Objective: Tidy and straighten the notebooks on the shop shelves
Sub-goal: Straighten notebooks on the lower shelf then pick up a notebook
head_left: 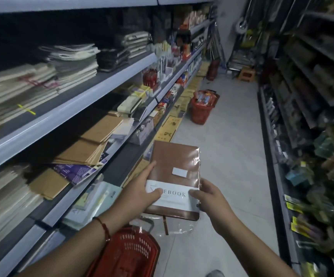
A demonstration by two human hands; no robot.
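Observation:
I hold a brown notebook (pixel 174 162) in clear plastic wrap over the aisle, level with the lower shelves. A white band printed NOTEBOOK crosses its near end. My left hand (pixel 142 188) grips its left edge with the thumb on the band. My right hand (pixel 208 198) grips the right edge, thumb on the band too. On the left shelves lie untidy stacks of notebooks: pale ones (pixel 22 84) on the upper shelf, brown kraft ones (pixel 90 144) fanned out on the shelf below, with a purple one (pixel 76 172) sticking out.
A red basket (pixel 130 254) stands on the floor just below my hands. A second red basket (pixel 202 108), full of goods, sits farther down the aisle. Shelves of packaged goods (pixel 312 124) line the right side. An orange stool (pixel 246 74) stands at the far end.

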